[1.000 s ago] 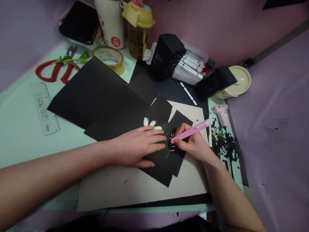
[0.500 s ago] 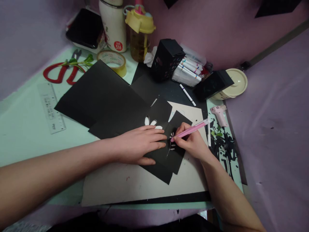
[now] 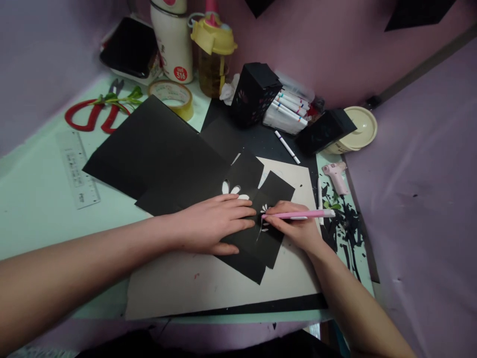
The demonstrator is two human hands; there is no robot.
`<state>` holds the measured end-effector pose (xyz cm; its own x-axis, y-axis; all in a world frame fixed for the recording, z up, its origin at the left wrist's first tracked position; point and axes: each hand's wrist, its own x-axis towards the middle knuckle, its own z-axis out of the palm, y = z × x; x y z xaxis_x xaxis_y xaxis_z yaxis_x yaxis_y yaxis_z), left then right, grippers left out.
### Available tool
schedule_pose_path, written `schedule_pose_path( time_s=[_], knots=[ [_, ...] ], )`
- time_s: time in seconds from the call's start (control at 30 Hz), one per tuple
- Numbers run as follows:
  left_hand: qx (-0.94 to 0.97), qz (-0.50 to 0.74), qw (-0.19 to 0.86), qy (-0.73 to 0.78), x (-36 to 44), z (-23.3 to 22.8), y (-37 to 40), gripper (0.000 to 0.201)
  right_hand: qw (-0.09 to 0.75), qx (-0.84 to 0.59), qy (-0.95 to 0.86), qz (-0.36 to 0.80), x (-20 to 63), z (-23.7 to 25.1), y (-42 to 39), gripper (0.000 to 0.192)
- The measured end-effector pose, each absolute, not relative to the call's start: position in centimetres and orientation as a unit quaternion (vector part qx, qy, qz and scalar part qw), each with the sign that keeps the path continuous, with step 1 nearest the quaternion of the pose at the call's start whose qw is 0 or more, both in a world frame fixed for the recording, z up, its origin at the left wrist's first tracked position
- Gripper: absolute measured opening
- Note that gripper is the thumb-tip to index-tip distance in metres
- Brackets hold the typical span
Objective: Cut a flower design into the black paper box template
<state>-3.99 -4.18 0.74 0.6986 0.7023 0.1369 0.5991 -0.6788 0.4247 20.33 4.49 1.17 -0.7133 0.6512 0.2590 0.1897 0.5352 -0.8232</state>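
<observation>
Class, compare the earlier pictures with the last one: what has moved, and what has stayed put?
The pink craft knife in the right hand has tipped from a steep slant to nearly level, its tip staying at the flower cut-out. The left hand stays flat on the black paper.

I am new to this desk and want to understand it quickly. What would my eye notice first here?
At the centre, the right hand holds a pink craft knife on a small black paper with white flower cut-outs, while the left hand presses it flat. Red scissors lie far left.
</observation>
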Motion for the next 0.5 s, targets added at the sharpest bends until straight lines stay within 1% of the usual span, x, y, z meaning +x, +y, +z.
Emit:
schedule_pose_path(
  time_s=[0.1, 0.27, 0.5],
  knots=[
    [0.905, 0.139, 0.179, 0.361, -3.97, 0.85, -4.17, 0.057, 0.276, -0.262, -0.840, 0.386, 20.65, 0.87, 4.69, 0.001],
    [0.901, 0.153, 0.186, 0.361, -3.94, 0.95, -4.15, 0.056, 0.258, -0.274, -0.862, 0.339, 20.94, 0.59, 4.52, 0.016],
    [0.901, 0.154, 0.187, 0.361, -3.92, 0.82, -4.12, 0.055, 0.232, -0.255, -0.883, 0.319, 21.03, 0.86, 4.31, 0.021]
  ],
)
